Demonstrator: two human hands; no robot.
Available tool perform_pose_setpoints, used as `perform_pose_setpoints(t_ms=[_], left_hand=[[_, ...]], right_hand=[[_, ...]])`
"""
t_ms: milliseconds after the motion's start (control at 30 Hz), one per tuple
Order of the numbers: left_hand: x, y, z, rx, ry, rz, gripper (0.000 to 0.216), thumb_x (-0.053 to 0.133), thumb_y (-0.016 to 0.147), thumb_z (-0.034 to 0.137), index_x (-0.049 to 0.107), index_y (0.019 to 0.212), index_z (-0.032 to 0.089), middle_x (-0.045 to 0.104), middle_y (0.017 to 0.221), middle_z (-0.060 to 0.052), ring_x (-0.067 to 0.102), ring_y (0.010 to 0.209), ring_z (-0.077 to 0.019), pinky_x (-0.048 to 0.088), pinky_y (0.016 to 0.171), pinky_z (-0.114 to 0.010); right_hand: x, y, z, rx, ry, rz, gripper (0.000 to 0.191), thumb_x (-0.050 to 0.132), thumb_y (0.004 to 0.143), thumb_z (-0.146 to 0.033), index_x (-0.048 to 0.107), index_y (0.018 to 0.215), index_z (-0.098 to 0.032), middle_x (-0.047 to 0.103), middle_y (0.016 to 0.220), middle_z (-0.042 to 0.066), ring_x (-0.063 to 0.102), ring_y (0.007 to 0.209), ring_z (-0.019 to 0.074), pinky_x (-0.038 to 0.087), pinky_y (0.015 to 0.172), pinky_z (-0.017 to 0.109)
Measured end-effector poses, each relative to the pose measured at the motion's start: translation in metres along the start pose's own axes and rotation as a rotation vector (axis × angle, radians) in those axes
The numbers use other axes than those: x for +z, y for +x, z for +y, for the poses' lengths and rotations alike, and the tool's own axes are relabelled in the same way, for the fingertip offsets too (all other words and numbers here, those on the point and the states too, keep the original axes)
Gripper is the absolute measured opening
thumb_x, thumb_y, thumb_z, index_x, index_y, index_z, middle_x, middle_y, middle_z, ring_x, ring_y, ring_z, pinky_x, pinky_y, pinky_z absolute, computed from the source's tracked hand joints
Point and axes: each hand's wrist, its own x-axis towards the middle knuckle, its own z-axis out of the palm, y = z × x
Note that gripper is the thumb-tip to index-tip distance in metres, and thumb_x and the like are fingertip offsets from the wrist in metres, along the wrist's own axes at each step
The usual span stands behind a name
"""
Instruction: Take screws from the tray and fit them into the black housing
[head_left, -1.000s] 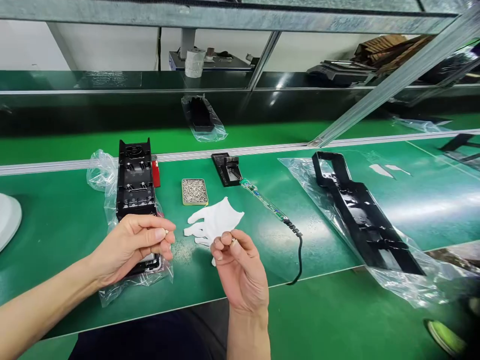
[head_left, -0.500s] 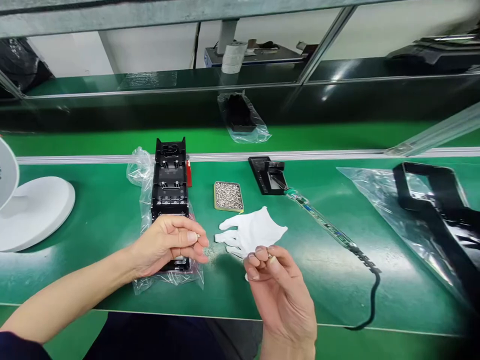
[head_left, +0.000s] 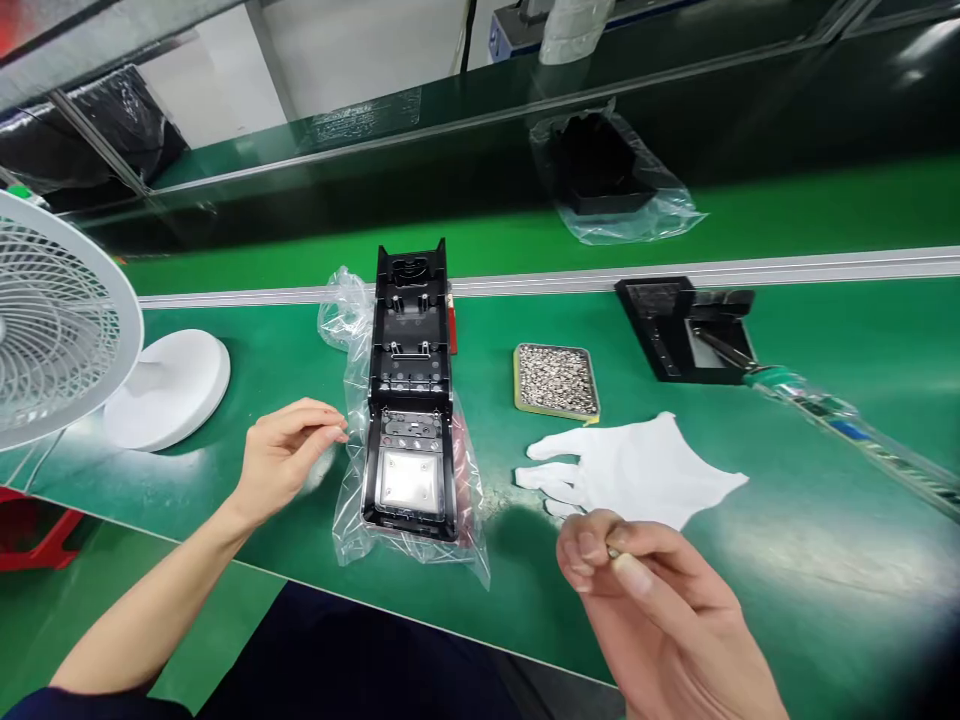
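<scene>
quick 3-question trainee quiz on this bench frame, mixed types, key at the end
1. True or false: the shallow metal tray of small silver screws lies between the long black plastic housing in its clear bag and the white cloth glove.
2. Which hand pinches a small metal part: A left hand, B right hand?
3. Fill in: the white desk fan stands at the bench's far ____ side.

Key: 1 false, the tray lies behind the glove; 2 B; 3 left.
</scene>
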Motion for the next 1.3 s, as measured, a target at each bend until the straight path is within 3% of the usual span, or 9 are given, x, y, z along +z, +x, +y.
perform_pose_setpoints(t_ms=[200, 267, 367, 500, 700, 900, 1033, 1167, 1300], left_hand=[[0.015, 0.003, -0.012, 0.285, 0.440, -0.040, 0.008, 0.057, 0.089, 0.008, 0.061, 0.091, 0.015, 0.062, 0.091, -0.001, 0.058, 0.087, -0.0041, 0.049, 0.078, -0.014], [0.023, 0.008, -0.017, 0.412, 0.573, -0.039, 0.010, 0.055, 0.088, 0.005, 0.059, 0.092, 0.014, 0.059, 0.103, -0.005, 0.054, 0.105, -0.0096, 0.048, 0.092, -0.024], [0.036, 0.015, -0.024, 0.516, 0.741, -0.045, 0.009, 0.055, 0.087, 0.004, 0.058, 0.091, 0.011, 0.048, 0.126, -0.013, 0.039, 0.132, -0.0258, 0.041, 0.107, -0.050], [0.051, 0.019, -0.025, 0.492, 1.009, -0.049, 0.012, 0.052, 0.086, 0.003, 0.062, 0.084, 0.009, 0.038, 0.139, -0.018, 0.027, 0.140, -0.0375, 0.035, 0.107, -0.068], [0.064, 0.022, -0.023, 0.406, 1.239, -0.033, 0.016, 0.054, 0.081, 0.003, 0.067, 0.073, 0.008, 0.032, 0.144, -0.020, 0.025, 0.139, -0.0450, 0.033, 0.105, -0.073], [0.069, 0.024, -0.022, 0.366, 1.311, -0.048, 0.016, 0.056, 0.082, 0.009, 0.069, 0.071, 0.009, 0.035, 0.143, -0.020, 0.030, 0.137, -0.0456, 0.034, 0.103, -0.074], [0.064, 0.017, -0.019, 0.389, 1.278, -0.053, 0.012, 0.056, 0.085, 0.011, 0.067, 0.085, 0.009, 0.034, 0.144, -0.021, 0.026, 0.140, -0.0437, 0.032, 0.104, -0.074], [0.053, 0.009, -0.006, 0.423, 1.124, 0.016, 0.008, 0.058, 0.086, 0.009, 0.062, 0.093, 0.010, 0.034, 0.144, -0.021, 0.023, 0.142, -0.0403, 0.028, 0.106, -0.074], [0.029, 0.000, 0.026, 0.508, 0.863, 0.149, 0.018, 0.058, 0.085, 0.007, 0.058, 0.101, 0.014, 0.038, 0.144, -0.013, 0.033, 0.139, -0.0339, 0.031, 0.111, -0.068]], right_hand=[[0.004, 0.001, 0.003, -0.050, -0.099, -0.038, 0.013, 0.082, 0.084, -0.030, 0.073, 0.091, -0.024, 0.056, 0.078, 0.011, 0.058, 0.071, 0.0171, 0.052, 0.057, 0.022], [0.004, 0.000, 0.003, -0.111, -0.113, -0.086, 0.008, 0.078, 0.088, -0.027, 0.073, 0.093, -0.024, 0.056, 0.078, 0.010, 0.060, 0.073, 0.0176, 0.054, 0.059, 0.021], [0.002, -0.003, 0.002, -0.135, -0.130, -0.163, 0.004, 0.070, 0.093, -0.022, 0.070, 0.098, -0.023, 0.058, 0.084, 0.010, 0.061, 0.078, 0.0172, 0.058, 0.065, 0.020], [-0.001, -0.008, 0.001, -0.147, -0.174, -0.177, 0.006, 0.061, 0.097, -0.016, 0.065, 0.101, -0.020, 0.058, 0.095, 0.009, 0.062, 0.084, 0.0147, 0.058, 0.077, 0.019], [-0.001, -0.006, -0.001, -0.175, -0.250, -0.179, 0.007, 0.056, 0.099, -0.015, 0.061, 0.100, -0.019, 0.057, 0.096, 0.008, 0.061, 0.087, 0.0123, 0.056, 0.081, 0.017], [-0.002, -0.005, -0.007, -0.190, -0.247, -0.184, 0.007, 0.055, 0.100, -0.014, 0.060, 0.100, -0.018, 0.057, 0.095, 0.008, 0.061, 0.087, 0.0124, 0.056, 0.081, 0.017], [-0.005, -0.006, -0.003, -0.193, -0.223, -0.148, 0.005, 0.058, 0.098, -0.016, 0.062, 0.099, -0.018, 0.057, 0.094, 0.009, 0.061, 0.082, 0.0143, 0.058, 0.076, 0.018], [-0.006, -0.005, 0.007, -0.217, -0.263, -0.044, 0.003, 0.062, 0.096, -0.019, 0.064, 0.095, -0.017, 0.056, 0.088, 0.008, 0.060, 0.082, 0.0141, 0.055, 0.071, 0.015], [0.004, 0.006, 0.012, -0.257, -0.547, 0.050, 0.001, 0.063, 0.096, -0.018, 0.063, 0.097, -0.017, 0.057, 0.095, 0.004, 0.059, 0.089, 0.0083, 0.051, 0.079, 0.007]])
